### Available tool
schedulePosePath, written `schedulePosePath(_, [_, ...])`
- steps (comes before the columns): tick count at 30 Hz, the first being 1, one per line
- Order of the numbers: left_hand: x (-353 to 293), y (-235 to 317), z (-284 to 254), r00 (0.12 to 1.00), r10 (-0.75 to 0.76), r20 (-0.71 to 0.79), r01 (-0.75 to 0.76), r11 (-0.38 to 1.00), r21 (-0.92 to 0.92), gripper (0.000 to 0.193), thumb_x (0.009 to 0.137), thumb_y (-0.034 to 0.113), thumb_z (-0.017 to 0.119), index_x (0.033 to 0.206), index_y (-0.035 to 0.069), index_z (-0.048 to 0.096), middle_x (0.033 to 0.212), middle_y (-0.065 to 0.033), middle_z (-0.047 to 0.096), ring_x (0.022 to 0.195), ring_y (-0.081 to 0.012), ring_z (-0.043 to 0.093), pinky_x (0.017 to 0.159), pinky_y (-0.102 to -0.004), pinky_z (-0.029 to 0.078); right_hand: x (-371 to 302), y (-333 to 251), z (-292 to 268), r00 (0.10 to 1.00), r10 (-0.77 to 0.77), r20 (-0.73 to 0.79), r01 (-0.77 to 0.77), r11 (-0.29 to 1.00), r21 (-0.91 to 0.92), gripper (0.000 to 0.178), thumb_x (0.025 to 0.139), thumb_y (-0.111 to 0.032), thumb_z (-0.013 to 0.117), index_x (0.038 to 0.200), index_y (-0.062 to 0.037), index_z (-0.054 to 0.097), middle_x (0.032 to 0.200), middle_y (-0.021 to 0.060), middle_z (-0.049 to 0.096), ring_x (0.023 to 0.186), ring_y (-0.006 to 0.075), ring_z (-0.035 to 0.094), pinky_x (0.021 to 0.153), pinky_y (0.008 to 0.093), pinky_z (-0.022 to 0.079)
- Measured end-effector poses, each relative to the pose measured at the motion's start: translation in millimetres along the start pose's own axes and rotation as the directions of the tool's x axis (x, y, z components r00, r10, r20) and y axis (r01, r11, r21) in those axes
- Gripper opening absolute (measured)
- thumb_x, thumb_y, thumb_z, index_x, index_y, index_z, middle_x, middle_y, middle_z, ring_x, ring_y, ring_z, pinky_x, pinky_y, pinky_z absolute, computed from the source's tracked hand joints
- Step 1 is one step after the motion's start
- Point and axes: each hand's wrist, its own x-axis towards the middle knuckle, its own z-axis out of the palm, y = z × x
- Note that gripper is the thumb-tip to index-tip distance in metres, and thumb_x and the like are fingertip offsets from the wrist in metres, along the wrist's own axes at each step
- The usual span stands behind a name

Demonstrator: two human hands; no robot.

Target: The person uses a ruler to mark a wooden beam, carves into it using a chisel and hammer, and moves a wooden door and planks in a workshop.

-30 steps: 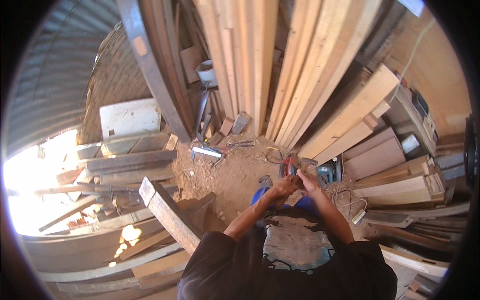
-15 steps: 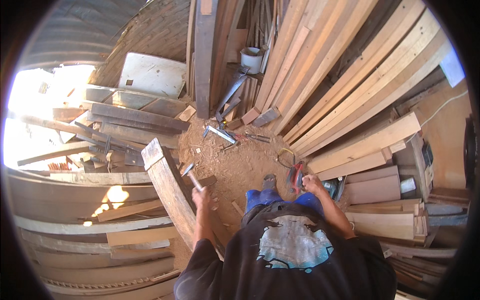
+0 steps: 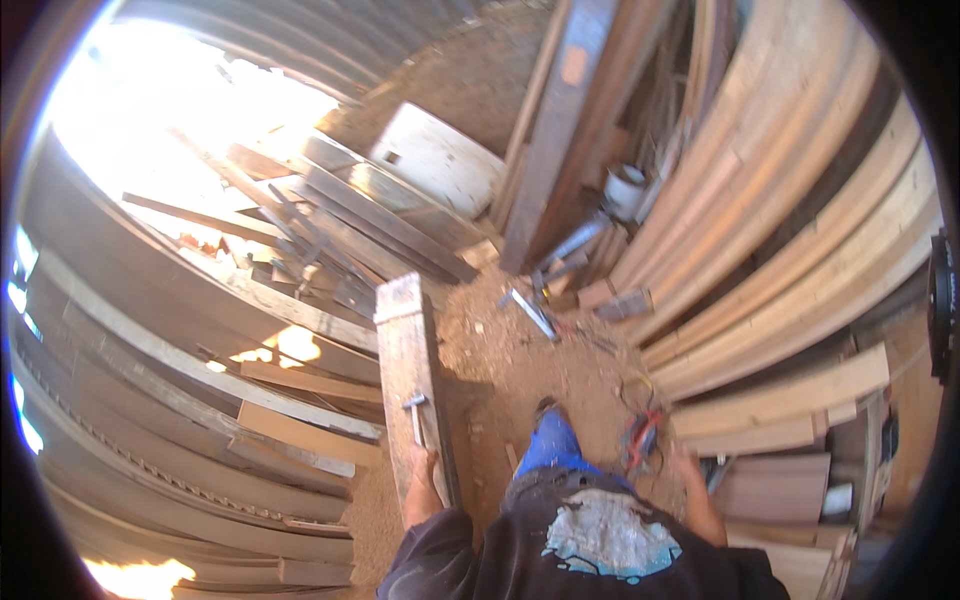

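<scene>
The left hand [image 3: 425, 480] grips a hammer [image 3: 416, 418] lying on a plank [image 3: 410, 345]; the right hand [image 3: 688, 468] hangs open near a red tool [image 3: 640, 432].

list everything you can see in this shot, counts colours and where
hammer: one, metal head, pale handle, lying on the plank, held at the handle end
plank: one, weathered grey-brown, running away from the person at centre
leaning boards: many, pale wood, stacked at right
scrap timber: many, grey, piled at left
white panel: one, at the back
white bucket: one, back centre-right
power tool: one, red and black, on the sawdust floor
left hand: on the hammer handle
right hand: blurred, beside the power tool, holding nothing that shows
</scene>
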Motion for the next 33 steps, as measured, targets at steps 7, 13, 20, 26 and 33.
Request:
schedulePosePath(7, [10.2,-19.8,24.0,0.996,0.02,0.083,-0.01,0.994,-0.113,0.051,0.067,0.008,0.07,0.116,-0.002,0.061,0.099,-0.0232,0.068,0.096,-0.036,0.068,0.077,-0.044,0.054,-33.4,-44.4,19.5,0.91,0.396,0.123,-0.414,0.858,0.303,0.022,0.098,-0.02,0.053,0.118,-0.0113,0.056,0.06,0.0052,0.05,0.045,0.0171,0.051,0.036,0.0353,0.038])
schedulePosePath(13, [72.8,4.4,28.0,0.983,0.181,-0.036,-0.183,0.982,-0.042,0.055,0.067,0.013,0.072,0.118,-0.002,0.059,0.102,-0.0265,0.068,0.098,-0.0404,0.067,0.083,-0.0463,0.053,60.7,-136.4,50.2,0.993,0.121,0.002,-0.118,0.963,0.24,0.017,0.097,-0.021,0.053,0.102,-0.0058,0.061,0.063,0.0054,0.053,0.051,0.0171,0.052,0.042,0.0355,0.041])
schedulePosePath(20, [141.7,88.4,26.3,0.981,0.174,0.088,-0.172,0.984,-0.037,0.044,0.081,0.021,0.064,0.119,-0.002,0.062,0.102,-0.0267,0.068,0.099,-0.041,0.067,0.084,-0.047,0.053,125.1,-291.7,76.5,0.906,-0.423,-0.009,0.411,0.876,0.253,0.02,0.094,-0.03,0.061,0.098,-0.0106,0.065,0.077,-0.0017,0.06,0.069,0.0131,0.058,0.058,0.0314,0.048])
schedulePosePath(26, [165.2,125.2,6.4,0.976,0.209,0.062,-0.215,0.971,0.106,0.05,0.074,0.021,0.069,0.115,-0.007,0.059,0.107,-0.0306,0.065,0.105,-0.0446,0.062,0.092,-0.049,0.049,90.5,-340.0,97.0,0.884,-0.466,-0.036,0.464,0.885,-0.045,0.031,0.09,-0.032,0.057,0.085,-0.0025,0.065,0.075,0.0117,0.066,0.064,0.0236,0.059,0.062,0.0402,0.049])
schedulePosePath(33, [136.9,150.3,-6.7,0.978,0.207,-0.031,-0.196,0.956,0.219,0.062,0.073,0.027,0.069,0.124,-0.004,0.053,0.121,-0.0275,0.06,0.114,-0.0463,0.056,0.099,-0.0505,0.043,139.9,-302.3,71.7,0.874,-0.362,0.324,0.479,0.749,-0.457,0.03,0.088,-0.023,0.051,0.086,-0.0002,0.07,0.086,0.0223,0.068,0.084,0.0375,0.067,0.076,0.047,0.052])
